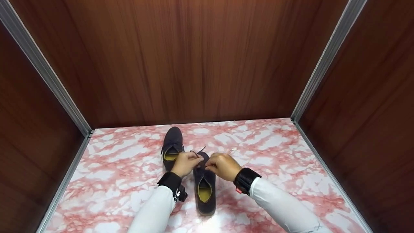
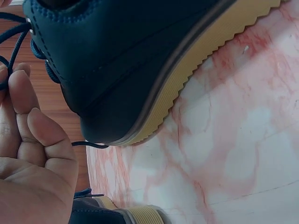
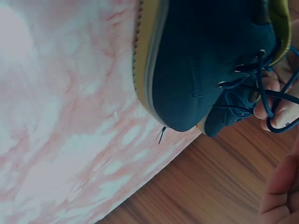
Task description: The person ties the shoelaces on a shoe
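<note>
A dark blue lace-up shoe (image 1: 207,207) with a yellow lining stands on the floor, toe pointing away from me. Above its front, my left hand (image 1: 185,164) pinches the shoelace (image 3: 266,100), which forms loose loops around the fingertips in the right wrist view. From the other side my right hand (image 1: 225,166) pinches the lace, thumb against forefinger; its fingertips are partly hidden. One lace end sticks out past the hands in the head view. Tan, ridged sole edging (image 2: 187,74) shows in the left wrist view.
The matching shoe (image 1: 173,135) stands farther forward on the left, close to my left hand. Under both lies a pink and white marbled surface (image 1: 258,200). Brown wood-grain panels (image 1: 194,64) with grey metal edging enclose it at the back and sides.
</note>
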### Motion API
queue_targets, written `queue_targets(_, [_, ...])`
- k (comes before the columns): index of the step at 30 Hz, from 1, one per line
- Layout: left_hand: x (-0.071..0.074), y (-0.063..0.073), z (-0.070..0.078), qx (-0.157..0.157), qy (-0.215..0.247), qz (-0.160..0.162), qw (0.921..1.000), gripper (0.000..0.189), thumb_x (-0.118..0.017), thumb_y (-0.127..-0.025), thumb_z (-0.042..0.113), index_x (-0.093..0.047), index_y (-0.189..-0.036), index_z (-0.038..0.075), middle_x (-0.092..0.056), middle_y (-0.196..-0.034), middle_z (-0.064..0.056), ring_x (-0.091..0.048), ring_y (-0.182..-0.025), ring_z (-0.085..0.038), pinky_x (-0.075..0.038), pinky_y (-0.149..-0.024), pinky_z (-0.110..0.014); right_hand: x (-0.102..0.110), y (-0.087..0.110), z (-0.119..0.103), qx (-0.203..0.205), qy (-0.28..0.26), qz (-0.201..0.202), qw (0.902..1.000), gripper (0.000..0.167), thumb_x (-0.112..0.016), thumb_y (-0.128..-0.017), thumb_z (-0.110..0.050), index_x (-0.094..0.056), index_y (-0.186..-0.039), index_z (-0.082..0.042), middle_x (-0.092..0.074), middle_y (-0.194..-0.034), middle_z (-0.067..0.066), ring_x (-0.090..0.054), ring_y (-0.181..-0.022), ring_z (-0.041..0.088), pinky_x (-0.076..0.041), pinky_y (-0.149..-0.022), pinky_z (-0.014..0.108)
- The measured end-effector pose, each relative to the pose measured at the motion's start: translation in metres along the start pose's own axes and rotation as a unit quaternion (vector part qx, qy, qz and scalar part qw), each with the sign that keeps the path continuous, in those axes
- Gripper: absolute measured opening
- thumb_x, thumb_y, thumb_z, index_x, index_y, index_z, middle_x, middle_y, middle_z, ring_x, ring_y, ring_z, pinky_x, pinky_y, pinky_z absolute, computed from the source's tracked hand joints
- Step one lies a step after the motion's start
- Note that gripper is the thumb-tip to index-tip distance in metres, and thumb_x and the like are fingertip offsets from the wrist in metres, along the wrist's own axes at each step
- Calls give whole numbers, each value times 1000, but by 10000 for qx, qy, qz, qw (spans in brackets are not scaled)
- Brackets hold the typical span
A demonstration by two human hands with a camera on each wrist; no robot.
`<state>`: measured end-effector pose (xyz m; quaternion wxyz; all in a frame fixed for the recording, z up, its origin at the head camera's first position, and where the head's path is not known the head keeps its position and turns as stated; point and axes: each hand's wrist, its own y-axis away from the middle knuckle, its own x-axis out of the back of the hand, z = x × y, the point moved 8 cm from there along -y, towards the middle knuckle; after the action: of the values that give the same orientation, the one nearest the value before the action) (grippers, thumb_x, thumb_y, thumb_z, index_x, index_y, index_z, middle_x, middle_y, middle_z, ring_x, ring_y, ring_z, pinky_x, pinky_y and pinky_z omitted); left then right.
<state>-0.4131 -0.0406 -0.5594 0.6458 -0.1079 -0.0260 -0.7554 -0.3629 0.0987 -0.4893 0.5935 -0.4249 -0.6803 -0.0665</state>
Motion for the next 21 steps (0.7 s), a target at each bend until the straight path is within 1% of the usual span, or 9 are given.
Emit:
queue_targets(2, [1,0,-1,-53,-201,36,9998,16,-77,-93,7,-76,-92,-9,-79,-100,-22,-73,-80,-6,-59,-70,-19,-2,1,-1,98,168,-36,9998,4,-84,-88,-15,-82,-89,-12,-76,-85,0,-70,-79,12,-58,-72,26])
queue_targets(5, [3,0,-1,-108,-461,105,9988,14,-79,-92,9,-77,-87,-5,-80,-100,-19,-73,-82,-7,-55,-71,-15,-5,1,-2,199,269,-91,9994,4,-84,-87,-13,-81,-89,-13,-76,-86,0,-71,-80,12,-58,-72,27])
queue_targets(7, [4,0,-1,-138,-507,124,9985,15,-79,-91,9,-77,-85,-4,-80,-101,-18,-74,-85,-9,-54,-72,-14,-7,1,-2,231,313,-150,9991,4,-84,-86,-13,-81,-89,-13,-76,-86,0,-71,-80,12,-58,-73,28])
queue_targets(10, [5,0,0,-158,-482,134,9986,15,-79,-91,9,-77,-86,-5,-80,-101,-19,-74,-86,-9,-53,-72,-14,-10,1,-1,222,349,-242,9989,4,-84,-87,-14,-81,-90,-13,-77,-87,1,-72,-81,13,-58,-73,29])
queue_targets(13, [5,0,-1,-157,-440,128,9988,16,-79,-91,8,-76,-87,-8,-80,-101,-20,-72,-82,-5,-53,-70,-14,-13,2,1,166,346,-307,9988,4,-84,-87,-14,-82,-91,-14,-77,-87,1,-72,-81,14,-59,-74,30])
queue_targets(17, [6,0,-4,-35,-316,147,9994,16,-78,-91,6,-76,-88,-9,-79,-101,-22,-67,-74,-1,-51,-66,-14,-18,4,6,88,264,-373,9989,5,-84,-87,-12,-82,-92,-13,-78,-89,2,-73,-83,14,-59,-76,30])
queue_targets(19, [6,0,-5,-8,-268,160,9995,16,-78,-91,6,-75,-88,-10,-79,-101,-23,-66,-72,-1,-51,-64,-14,-21,6,8,57,209,-413,9989,6,-84,-87,-12,-83,-92,-12,-79,-90,3,-74,-84,14,-60,-77,29])
queue_targets(21, [6,1,-5,3,-197,167,9997,17,-78,-91,6,-74,-88,-11,-78,-102,-25,-68,-72,-4,-52,-64,-15,-23,8,10,41,145,-448,9989,7,-84,-86,-11,-83,-93,-12,-79,-91,3,-74,-85,15,-60,-78,29])
